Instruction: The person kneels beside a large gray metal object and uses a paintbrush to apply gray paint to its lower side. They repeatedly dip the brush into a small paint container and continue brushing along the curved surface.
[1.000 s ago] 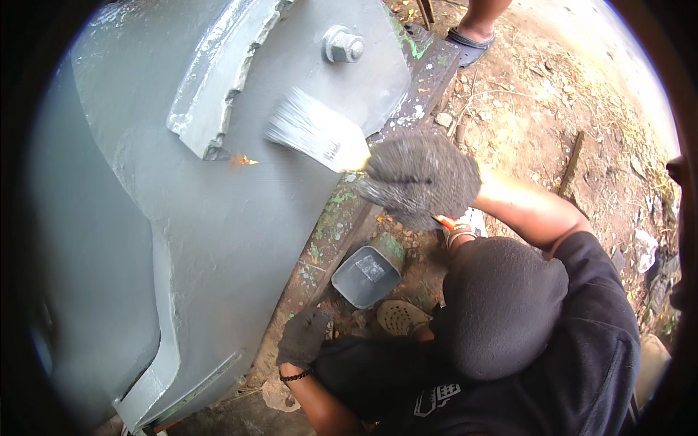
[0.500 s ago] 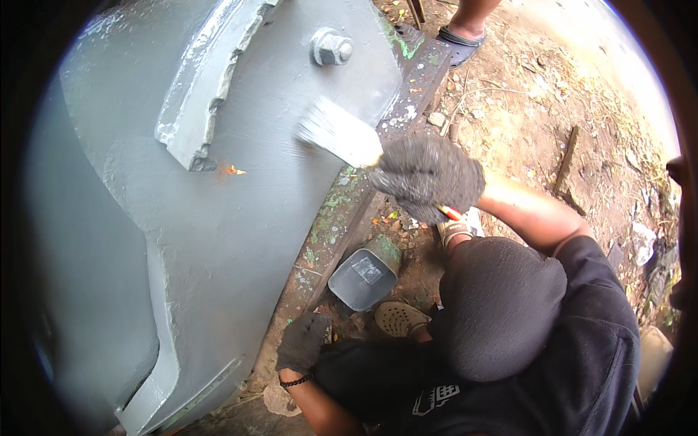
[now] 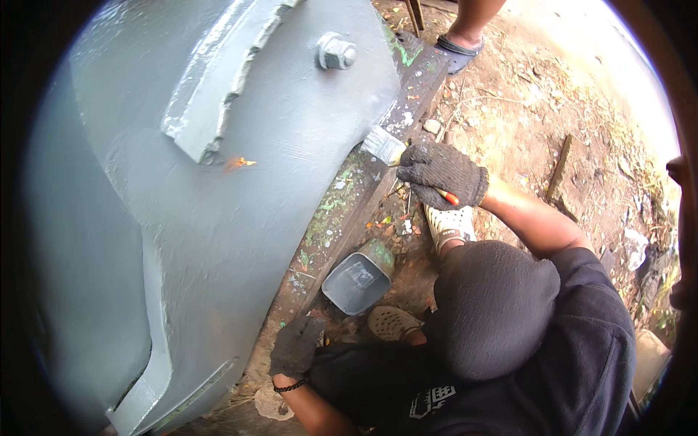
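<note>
My right hand (image 3: 442, 173), in a dark knitted glove, is closed around a flat paintbrush (image 3: 384, 146) with a red-tipped handle. Its broad, pale grey bristles lie at the right edge of a large grey-painted metal plate (image 3: 240, 211) and appear to touch it. Lower down, my left hand (image 3: 297, 345), gloved too, is curled beside my left leg; whatever its fingers hold, if anything, is hidden. Between my hands a squarish container (image 3: 357, 285) with grey paint inside stands tilted on the ground.
A paint-spattered beam (image 3: 331, 214) runs along the plate's edge. From the plate stick out a large bolt (image 3: 335, 52) and a rough-edged grey bar (image 3: 211, 102). Another person's foot in a dark clog (image 3: 459, 54) is at the top. A stick (image 3: 561, 166) lies on the dirt.
My right hand has carried the paintbrush right, from the plate's face to its edge. My left hand stays in nearly the same place.
</note>
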`<state>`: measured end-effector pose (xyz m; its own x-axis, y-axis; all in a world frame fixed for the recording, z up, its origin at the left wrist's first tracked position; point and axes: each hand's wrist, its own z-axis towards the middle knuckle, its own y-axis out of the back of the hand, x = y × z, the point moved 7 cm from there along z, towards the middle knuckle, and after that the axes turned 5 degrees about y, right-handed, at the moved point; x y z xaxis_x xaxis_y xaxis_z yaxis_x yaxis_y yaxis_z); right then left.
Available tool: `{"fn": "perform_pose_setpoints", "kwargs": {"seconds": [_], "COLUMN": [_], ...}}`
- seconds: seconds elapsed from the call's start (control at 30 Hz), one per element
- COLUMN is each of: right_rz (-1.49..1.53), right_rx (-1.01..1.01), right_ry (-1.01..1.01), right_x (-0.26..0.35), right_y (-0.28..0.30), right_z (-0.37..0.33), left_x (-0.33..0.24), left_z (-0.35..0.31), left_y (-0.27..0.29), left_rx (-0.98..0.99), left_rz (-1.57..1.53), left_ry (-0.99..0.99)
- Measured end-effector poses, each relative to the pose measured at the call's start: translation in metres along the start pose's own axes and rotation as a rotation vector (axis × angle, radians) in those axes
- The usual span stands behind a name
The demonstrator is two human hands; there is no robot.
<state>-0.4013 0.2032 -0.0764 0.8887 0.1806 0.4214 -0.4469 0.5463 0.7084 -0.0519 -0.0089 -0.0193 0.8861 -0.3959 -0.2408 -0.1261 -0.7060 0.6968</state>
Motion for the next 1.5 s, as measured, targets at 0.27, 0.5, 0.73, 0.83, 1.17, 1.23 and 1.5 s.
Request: {"fn": "perform_pose_setpoints", "kwargs": {"seconds": [0.27,0.5,0.73,0.83,1.17,1.23,1.5], "right_rz": [0.032,-0.255,0.002,0.044,0.131,0.208,0.949], "right_rx": [-0.303,-0.413,-0.19,-0.109,-0.184,-0.267,0.264], "right_ry": [-0.005,0.241,0.011,-0.023,-0.165,-0.178,-0.365], "right_x": [0.02,0.057,-0.016,-0.02,0.0,0.007,0.044], "right_y": [0.069,0.1,-0.007,-0.014,0.021,0.019,-0.018], "right_z": [0.086,0.085,0.021,-0.001,0.002,0.0,0.041], "left_x": [0.005,0.001,0.008,0.017,0.012,0.019,0.01], "left_z": [-0.008,-0.009,-0.006,-0.005,-0.013,-0.015,-0.017], "left_y": [0.008,0.005,0.002,0.002,0.003,0.003,0.009], "left_rx": [-0.105,-0.024,-0.018,-0.034,-0.143,-0.12,-0.134], "left_rz": [0.024,0.033,0.012,0.08,0.134,0.128,0.059], "left_ry": [-0.138,-0.109,-0.041,-0.093,0.001,0.088,-0.175]}}
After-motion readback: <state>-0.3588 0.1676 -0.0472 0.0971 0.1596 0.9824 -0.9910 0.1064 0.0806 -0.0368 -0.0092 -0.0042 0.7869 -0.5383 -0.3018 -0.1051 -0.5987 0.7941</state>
